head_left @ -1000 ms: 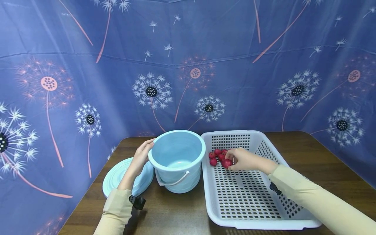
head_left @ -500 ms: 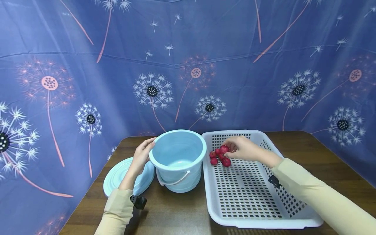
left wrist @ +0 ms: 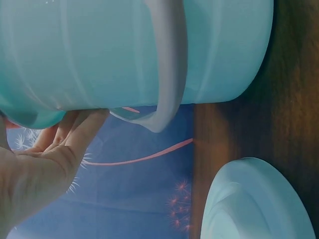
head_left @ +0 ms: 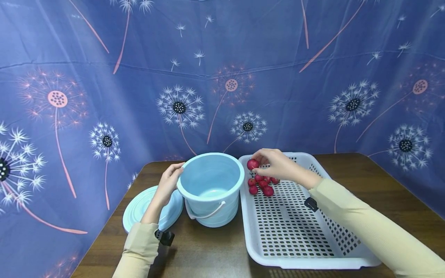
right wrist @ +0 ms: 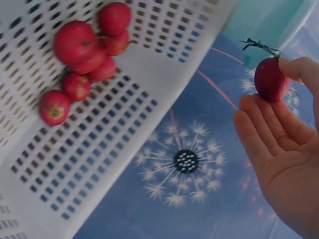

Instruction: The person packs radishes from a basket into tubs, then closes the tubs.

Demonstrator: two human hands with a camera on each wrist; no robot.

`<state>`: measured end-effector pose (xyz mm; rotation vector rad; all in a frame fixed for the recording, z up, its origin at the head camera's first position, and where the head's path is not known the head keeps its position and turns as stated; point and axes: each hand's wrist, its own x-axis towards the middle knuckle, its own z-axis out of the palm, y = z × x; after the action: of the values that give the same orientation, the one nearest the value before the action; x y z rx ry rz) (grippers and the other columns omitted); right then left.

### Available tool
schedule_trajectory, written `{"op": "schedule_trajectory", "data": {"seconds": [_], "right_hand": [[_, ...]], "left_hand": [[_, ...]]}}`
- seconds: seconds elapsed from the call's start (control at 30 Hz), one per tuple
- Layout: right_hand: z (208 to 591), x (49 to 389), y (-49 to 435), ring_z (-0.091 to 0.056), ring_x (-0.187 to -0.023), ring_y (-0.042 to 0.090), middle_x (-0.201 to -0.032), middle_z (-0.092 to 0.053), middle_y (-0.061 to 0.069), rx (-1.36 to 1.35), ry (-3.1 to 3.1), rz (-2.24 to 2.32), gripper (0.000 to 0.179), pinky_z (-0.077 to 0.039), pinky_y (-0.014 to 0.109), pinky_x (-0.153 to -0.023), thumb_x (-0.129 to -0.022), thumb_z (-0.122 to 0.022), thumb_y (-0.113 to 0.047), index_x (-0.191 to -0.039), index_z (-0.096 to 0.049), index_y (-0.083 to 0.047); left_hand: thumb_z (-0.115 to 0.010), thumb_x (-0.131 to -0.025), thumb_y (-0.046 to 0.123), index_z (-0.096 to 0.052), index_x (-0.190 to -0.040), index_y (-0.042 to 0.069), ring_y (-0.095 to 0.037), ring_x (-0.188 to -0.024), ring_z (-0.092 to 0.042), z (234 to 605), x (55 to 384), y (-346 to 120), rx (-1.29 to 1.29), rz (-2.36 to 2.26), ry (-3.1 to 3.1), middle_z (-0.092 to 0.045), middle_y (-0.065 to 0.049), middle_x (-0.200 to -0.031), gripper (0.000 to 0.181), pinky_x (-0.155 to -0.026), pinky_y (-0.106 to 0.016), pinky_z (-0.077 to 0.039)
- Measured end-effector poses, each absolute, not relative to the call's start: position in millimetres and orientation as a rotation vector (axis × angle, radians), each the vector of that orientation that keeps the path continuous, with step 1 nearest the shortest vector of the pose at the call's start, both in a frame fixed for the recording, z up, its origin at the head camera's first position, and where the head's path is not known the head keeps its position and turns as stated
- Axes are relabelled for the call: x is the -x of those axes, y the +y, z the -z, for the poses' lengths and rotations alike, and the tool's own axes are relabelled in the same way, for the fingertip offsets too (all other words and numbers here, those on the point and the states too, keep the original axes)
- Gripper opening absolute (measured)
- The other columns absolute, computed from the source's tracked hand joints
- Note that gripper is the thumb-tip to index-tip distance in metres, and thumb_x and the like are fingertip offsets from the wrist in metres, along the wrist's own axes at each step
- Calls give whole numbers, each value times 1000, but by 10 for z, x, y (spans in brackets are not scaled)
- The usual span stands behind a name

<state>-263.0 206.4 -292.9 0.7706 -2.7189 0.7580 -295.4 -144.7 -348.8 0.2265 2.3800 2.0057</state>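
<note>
A light blue bucket stands in the middle of the table. My left hand grips its rim on the left side; the left wrist view shows the fingers against the bucket's outside just under the rim. My right hand pinches a red radish between thumb and fingertips, raised near the back left corner of the white plastic basket. In the right wrist view the held radish shows dark stem stubs. Several more radishes lie grouped inside the basket below my hand.
A light blue lid lies on the brown wooden table left of the bucket. The bucket's white handle hangs down at its front. Behind the table hangs a blue dandelion-print cloth.
My right hand has taken a radish from the group and lifted it up and left, toward the bucket side of the basket. The left hand has stayed on the rim.
</note>
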Motion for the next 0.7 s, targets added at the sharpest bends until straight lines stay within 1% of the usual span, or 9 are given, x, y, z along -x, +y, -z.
{"op": "schedule_trajectory", "data": {"seconds": [0.13,0.3,0.43,0.7], "right_hand": [[2871,2666,1946,-63,-87,18,-95,-65,5,-786,-2685,-762,35,-54,37,-80,-80,-72,-17,-111,-62,-4],[2842,2732,1792,-63,-89,18,-97,-64,5,-818,-2669,-762,34,-53,35,-80,-82,-70,-19,-112,-61,-5],[2830,2768,1678,-62,-89,18,-97,-64,5,-845,-2656,-763,34,-53,33,-79,-82,-71,-19,-112,-61,-5],[2825,2840,1474,-62,-91,23,-97,-63,6,-901,-2640,-814,35,-52,34,-80,-82,-70,-17,-113,-61,-4]], "left_hand": [[-39,-100,24,-44,-135,6,-29,-120,-49,3491,2952,-1441,-212,-2006,2389,-45,-14,-137,40,-84,-34,-50],[-39,-99,24,-44,-134,5,-30,-122,-48,3501,2942,-1439,-214,-2013,2407,-43,-13,-140,40,-87,-37,-49],[-39,-100,24,-46,-132,5,-30,-120,-50,3496,2934,-1428,-218,-1981,2457,-45,-13,-139,38,-86,-38,-50],[-40,-100,25,-47,-130,5,-31,-123,-48,3496,2912,-1422,-234,-1933,2520,-45,-12,-139,37,-90,-43,-48]]}}
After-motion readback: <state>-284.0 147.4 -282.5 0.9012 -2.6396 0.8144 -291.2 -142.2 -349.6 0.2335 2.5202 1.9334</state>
